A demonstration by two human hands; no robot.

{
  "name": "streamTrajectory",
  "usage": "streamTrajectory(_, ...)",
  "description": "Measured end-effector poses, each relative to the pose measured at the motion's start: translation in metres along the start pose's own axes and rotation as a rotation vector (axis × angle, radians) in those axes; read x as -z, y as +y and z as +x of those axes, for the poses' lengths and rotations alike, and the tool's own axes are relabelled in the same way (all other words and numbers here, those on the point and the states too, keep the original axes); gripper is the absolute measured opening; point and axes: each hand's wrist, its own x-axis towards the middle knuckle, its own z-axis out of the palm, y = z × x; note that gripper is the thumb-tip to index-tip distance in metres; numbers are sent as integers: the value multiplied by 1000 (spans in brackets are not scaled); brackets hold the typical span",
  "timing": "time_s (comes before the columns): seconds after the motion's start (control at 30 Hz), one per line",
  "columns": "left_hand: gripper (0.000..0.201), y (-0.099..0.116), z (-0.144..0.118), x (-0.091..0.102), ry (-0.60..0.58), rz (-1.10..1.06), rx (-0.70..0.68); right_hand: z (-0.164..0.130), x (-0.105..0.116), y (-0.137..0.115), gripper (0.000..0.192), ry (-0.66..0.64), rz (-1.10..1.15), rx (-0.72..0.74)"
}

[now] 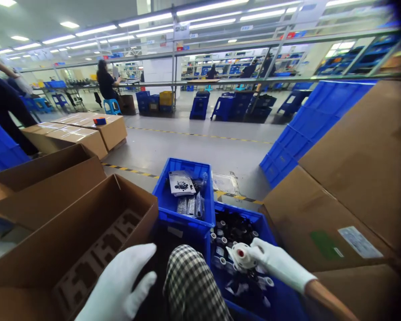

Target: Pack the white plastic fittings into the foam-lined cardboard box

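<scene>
My right hand [267, 255], in a white glove, grips a white round plastic part [242, 256] with a reddish spot at its centre. It is above a blue bin [269, 227] of black and white parts [222, 240], several with white ring ends. My left hand [125, 281], gloved in white too, is held with thumb and fingers apart and nothing between them. Beside it stands an open cardboard box [120, 196]; a cut-out insert [102, 249] shows inside.
A second blue bin [160, 187] ahead holds a printed booklet [182, 183] and bagged items. Large cardboard boxes [354, 187] and a blue crate [307, 125] flank the right. Closed cartons [112, 131] are at left; a person [6, 98] stands at the left edge.
</scene>
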Motion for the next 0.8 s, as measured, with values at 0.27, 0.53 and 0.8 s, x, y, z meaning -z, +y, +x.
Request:
streamTrajectory(0.27, 78, 62, 77, -65, -189, -381, -45, -32, 40, -50, 47, 82, -19, 65)
streamTrajectory(0.53, 57, 46, 71, -90, -304, -443, 76, -20, 22, -8, 52, 105, 181, -113)
streamTrajectory(0.8, 52, 38, 71, -101, -398, -443, 130, -11, -44, 22, 46, 167, 451, -105)
